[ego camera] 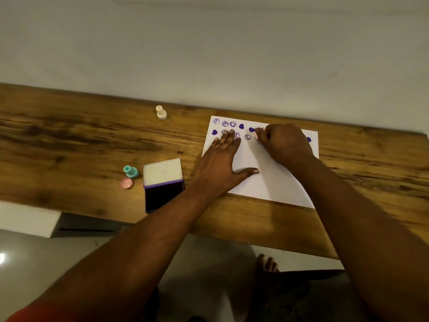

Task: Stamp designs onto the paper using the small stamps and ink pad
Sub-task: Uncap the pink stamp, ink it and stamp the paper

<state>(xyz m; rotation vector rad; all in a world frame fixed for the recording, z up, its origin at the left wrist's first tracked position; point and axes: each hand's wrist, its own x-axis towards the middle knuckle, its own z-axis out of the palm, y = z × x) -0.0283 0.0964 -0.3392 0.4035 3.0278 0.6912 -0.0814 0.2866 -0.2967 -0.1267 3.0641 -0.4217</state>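
Purple hearts and smiley prints fill the top of the white paper (pixel 267 173) on the wooden worktop (pixel 69 140). The left hand (pixel 220 163) lies flat, fingers spread, pinning the sheet. The right hand (pixel 284 142) has its grip closed around a pink stamp (pixel 257 136) pressed onto the paper. The open ink pad (pixel 162 184) sits left of the sheet.

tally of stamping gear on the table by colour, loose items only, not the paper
Cream stamp: 1
Teal stamp: 1
Pink cap: 1
Purple ink pad, lid open: 1
Pink stamp in the right hand, mostly hidden: 1
Total: 5
The left hand lies flat on the paper.
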